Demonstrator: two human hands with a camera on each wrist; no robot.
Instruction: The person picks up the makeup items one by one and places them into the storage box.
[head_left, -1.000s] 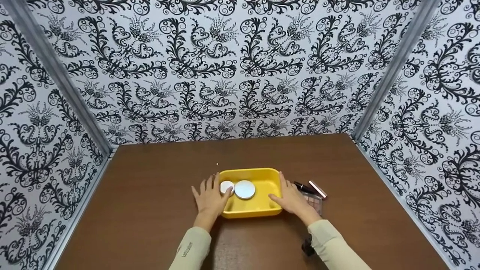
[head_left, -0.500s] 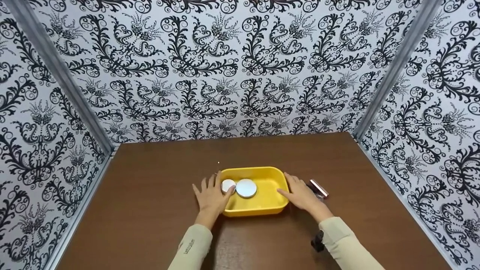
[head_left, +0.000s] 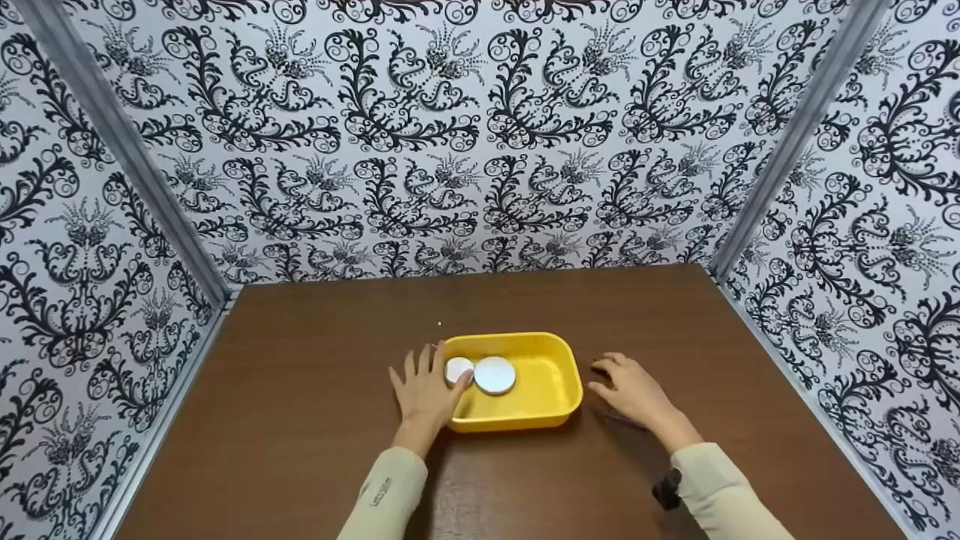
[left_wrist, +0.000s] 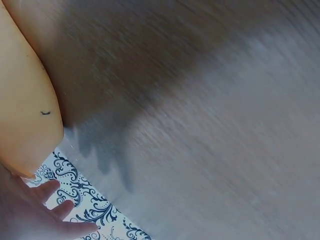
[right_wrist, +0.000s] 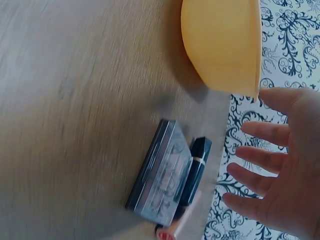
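While the left hand (head_left: 426, 394), fingers spread, straddles the tray (head_left: 541, 394) at nine o'clock, probably to steady it, the right hand (head_left: 634, 391) is off its three o'clock end, fingers loose and holding nothing, near the palette (right_wrist: 162, 175). The tray's sides contain two discs (head_left: 495, 375). The brown table (head_left: 315, 420) meets patterned wall (head_left: 450, 135) at twelve.

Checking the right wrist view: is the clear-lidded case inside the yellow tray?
No, the clear-lidded case lies on the brown tabletop outside the yellow tray, beside a black tube.
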